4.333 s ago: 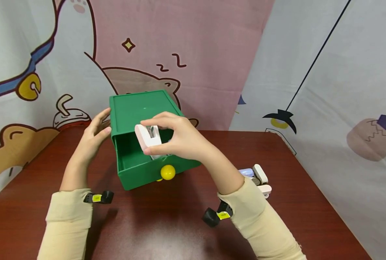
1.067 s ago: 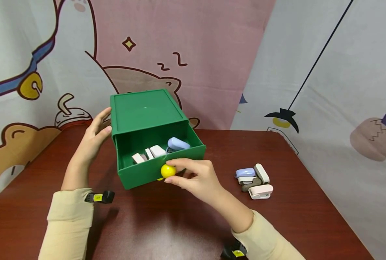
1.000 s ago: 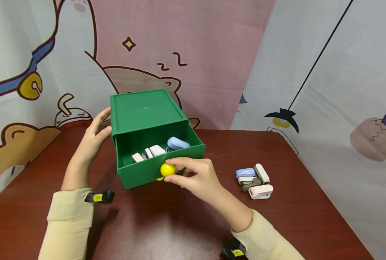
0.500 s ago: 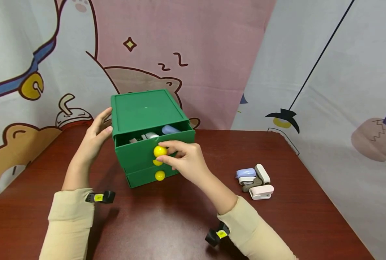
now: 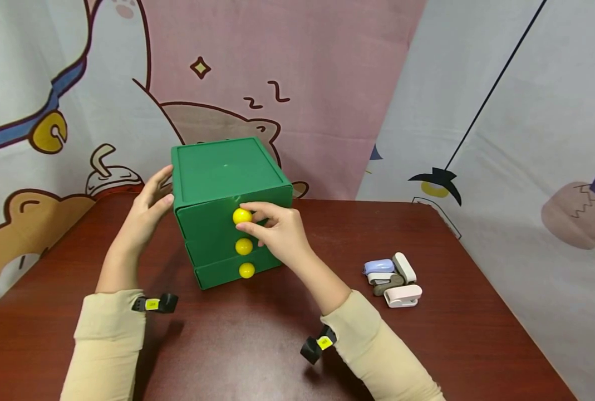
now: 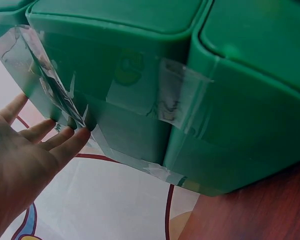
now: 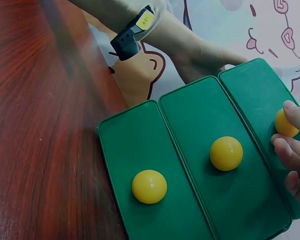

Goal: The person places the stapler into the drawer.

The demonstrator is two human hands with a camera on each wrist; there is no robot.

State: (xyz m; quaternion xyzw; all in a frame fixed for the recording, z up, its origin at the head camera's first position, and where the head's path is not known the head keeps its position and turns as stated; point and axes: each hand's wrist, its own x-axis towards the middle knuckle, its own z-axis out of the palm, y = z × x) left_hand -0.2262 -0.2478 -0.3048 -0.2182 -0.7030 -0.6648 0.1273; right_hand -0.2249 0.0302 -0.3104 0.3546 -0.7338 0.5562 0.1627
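Observation:
A green drawer cabinet point(image 5: 227, 172) of three stacked drawers stands on the table, all of its fronts pushed in. Each front carries a round yellow knob. Thumb and fingers of my right hand point(image 5: 282, 231) pinch the top knob point(image 5: 242, 216), as the right wrist view also shows. The middle knob point(image 7: 226, 153) and bottom knob point(image 7: 149, 186) are untouched. My left hand point(image 5: 147, 209) lies against the cabinet's left side with its fingers extended; in the left wrist view the fingertips point(image 6: 82, 134) touch that side, where clear tape point(image 6: 175, 95) is stuck. The top drawer's contents are hidden.
To the right on the brown table point(image 5: 457, 334) lies a small cluster of staplers: a blue one point(image 5: 379, 266), a pink one point(image 5: 403, 296), and white and grey-brown ones beside them. A printed cloth point(image 5: 327, 100) hangs behind the table.
Earlier my right hand held a pale pink-and-white stapler over the drawer, then pinched the top knob. The top drawer has since slid back in, covering the staplers inside. My left hand stayed put.

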